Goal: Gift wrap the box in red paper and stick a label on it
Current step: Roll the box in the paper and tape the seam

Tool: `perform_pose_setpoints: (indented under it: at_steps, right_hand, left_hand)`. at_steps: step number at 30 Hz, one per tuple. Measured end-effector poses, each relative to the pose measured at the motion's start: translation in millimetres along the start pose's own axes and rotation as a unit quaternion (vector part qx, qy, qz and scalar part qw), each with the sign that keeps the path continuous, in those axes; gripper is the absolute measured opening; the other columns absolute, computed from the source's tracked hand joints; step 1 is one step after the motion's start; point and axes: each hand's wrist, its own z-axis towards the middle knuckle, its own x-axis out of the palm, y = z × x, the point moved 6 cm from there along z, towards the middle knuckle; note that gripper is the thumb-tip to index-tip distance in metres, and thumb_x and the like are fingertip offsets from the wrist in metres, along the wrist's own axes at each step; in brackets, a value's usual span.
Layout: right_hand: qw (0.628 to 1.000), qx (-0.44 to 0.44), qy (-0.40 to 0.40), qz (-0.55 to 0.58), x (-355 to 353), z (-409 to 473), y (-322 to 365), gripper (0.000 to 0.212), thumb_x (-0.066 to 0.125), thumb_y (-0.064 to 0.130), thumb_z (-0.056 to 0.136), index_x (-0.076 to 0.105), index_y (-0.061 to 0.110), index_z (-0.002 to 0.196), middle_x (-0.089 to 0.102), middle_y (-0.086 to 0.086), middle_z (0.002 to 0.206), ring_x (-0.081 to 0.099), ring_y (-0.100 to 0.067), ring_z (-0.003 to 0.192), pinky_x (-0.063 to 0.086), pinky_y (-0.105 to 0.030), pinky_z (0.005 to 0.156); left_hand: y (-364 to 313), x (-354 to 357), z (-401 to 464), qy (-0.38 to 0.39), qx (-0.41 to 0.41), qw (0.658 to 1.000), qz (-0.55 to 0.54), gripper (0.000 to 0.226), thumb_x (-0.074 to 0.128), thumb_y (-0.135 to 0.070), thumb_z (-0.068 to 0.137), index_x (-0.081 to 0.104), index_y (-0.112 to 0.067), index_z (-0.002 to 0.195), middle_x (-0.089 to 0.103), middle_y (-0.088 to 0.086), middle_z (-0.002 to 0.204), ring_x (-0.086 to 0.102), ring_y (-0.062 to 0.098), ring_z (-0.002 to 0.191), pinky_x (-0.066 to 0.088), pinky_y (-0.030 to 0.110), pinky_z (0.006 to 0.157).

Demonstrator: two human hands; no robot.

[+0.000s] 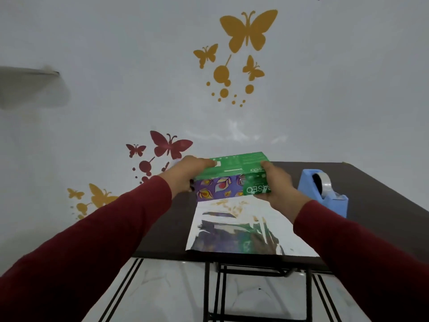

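Observation:
A green and purple tissue box [229, 176] is held just above the far end of a shiny, mirror-like sheet of wrapping paper [243, 226] that lies flat on the dark table [162, 228]. My left hand [185, 174] grips the box's left end and my right hand [276, 184] grips its right end, fingers curled over the top edge. The sheet's silvery face is up and reflects the box and my hand. No red side of the paper shows. No label is in view.
A blue tape dispenser [323, 194] with a clear tape roll stands on the table to the right of the box. The table's front edge [232, 256] runs below the sheet, with black metal legs and white floor beneath. A wall with butterfly stickers stands behind.

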Motion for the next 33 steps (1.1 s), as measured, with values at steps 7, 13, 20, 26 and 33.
perform_pose_setpoints:
  at_steps: [7,13,20,26,33]
  right_hand:
    - [0.962,-0.033,-0.052,-0.265,-38,14,7,0.038,0.059,0.047,0.095,0.062,0.009,0.095,0.065,-0.013,0.114,0.062,-0.035,0.112,0.052,-0.051,0.102]
    - [0.952,-0.053,-0.090,-0.288,-56,39,-9,0.026,0.068,0.043,0.089,0.069,0.018,0.080,0.070,-0.007,0.090,0.068,-0.030,0.095,0.061,-0.050,0.088]
    - [0.910,-0.055,-0.104,-0.397,-60,51,-18,0.035,0.063,0.049,0.091,0.071,0.015,0.082,0.071,-0.005,0.088,0.059,-0.016,0.065,0.039,-0.025,0.053]
    - [0.888,-0.071,-0.088,-0.445,-56,62,-15,0.037,0.063,0.049,0.090,0.060,0.015,0.075,0.067,-0.005,0.080,0.068,-0.027,0.077,0.053,-0.031,0.065]
    - [0.810,-0.192,-0.041,-0.552,-30,70,33,0.038,0.062,0.038,0.095,0.070,0.012,0.121,0.072,-0.010,0.114,0.067,-0.029,0.108,0.052,-0.033,0.085]
  left_hand:
    - [-1,39,29,-0.063,0.037,0.997,0.035,0.027,0.064,0.001,0.092,0.057,-0.002,0.119,0.056,0.018,0.118,0.056,0.028,0.105,0.048,0.033,0.080]
    - [6,62,49,-0.048,0.063,0.996,0.044,0.067,0.062,-0.001,0.092,0.040,-0.008,0.155,0.052,0.015,0.147,0.057,0.029,0.124,0.051,0.031,0.098]
    - [30,74,61,-0.029,0.051,0.996,0.067,0.012,0.059,0.000,0.091,0.064,-0.011,0.093,0.069,0.019,0.107,0.066,0.031,0.090,0.051,0.032,0.078]
    - [38,75,68,-0.011,0.043,0.997,0.069,0.015,0.060,-0.005,0.094,0.060,-0.020,0.089,0.066,0.012,0.104,0.070,0.037,0.107,0.057,0.045,0.095]
    - [3,60,88,-0.069,0.146,0.972,0.170,0.027,0.066,-0.021,0.092,0.072,-0.016,0.117,0.070,0.007,0.124,0.067,0.024,0.105,0.046,0.024,0.082]
